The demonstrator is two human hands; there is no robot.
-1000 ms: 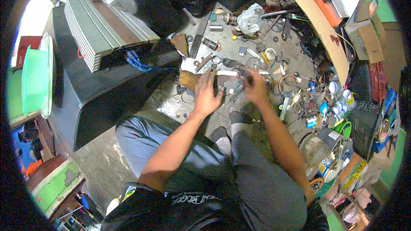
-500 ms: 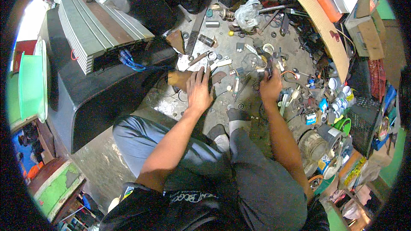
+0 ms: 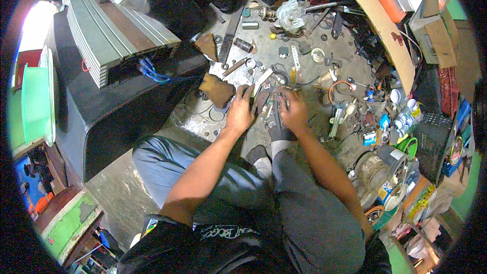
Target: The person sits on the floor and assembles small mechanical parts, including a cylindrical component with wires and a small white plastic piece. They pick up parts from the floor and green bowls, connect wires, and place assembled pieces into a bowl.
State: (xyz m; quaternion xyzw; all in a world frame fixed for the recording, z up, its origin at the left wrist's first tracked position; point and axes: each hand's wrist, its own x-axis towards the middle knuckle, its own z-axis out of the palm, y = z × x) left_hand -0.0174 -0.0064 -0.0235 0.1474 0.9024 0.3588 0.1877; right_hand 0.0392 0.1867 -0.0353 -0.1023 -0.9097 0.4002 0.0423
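Note:
My left hand [image 3: 240,110] rests low over the littered floor with its fingers stretched out. Beside its fingertips lie a white strip [image 3: 264,77] and a brown piece of foam or board [image 3: 217,90]. My right hand [image 3: 294,110] is closer in, between the left hand and the clutter, its fingers curled down among small metal parts. What these fingers pinch, if anything, is hidden and slightly blurred. Just beyond it lies a dark loop [image 3: 281,75], like a cable or ring. A white perforated strip [image 3: 295,57] and a round pale part [image 3: 317,55] lie farther away.
At the left, a finned metal case [image 3: 122,30] sits on a big black box [image 3: 116,106]. Along the right stand a cardboard flap [image 3: 385,35], small cans [image 3: 403,122], a round metal housing [image 3: 369,167] and a black crate [image 3: 431,144]. A clear plastic bag [image 3: 292,12] lies at the back.
My right hand has moved left and nearer to me, away from the parts at the right. The dark loop now lies between the hands' far side parts. The brown piece has shifted slightly right.

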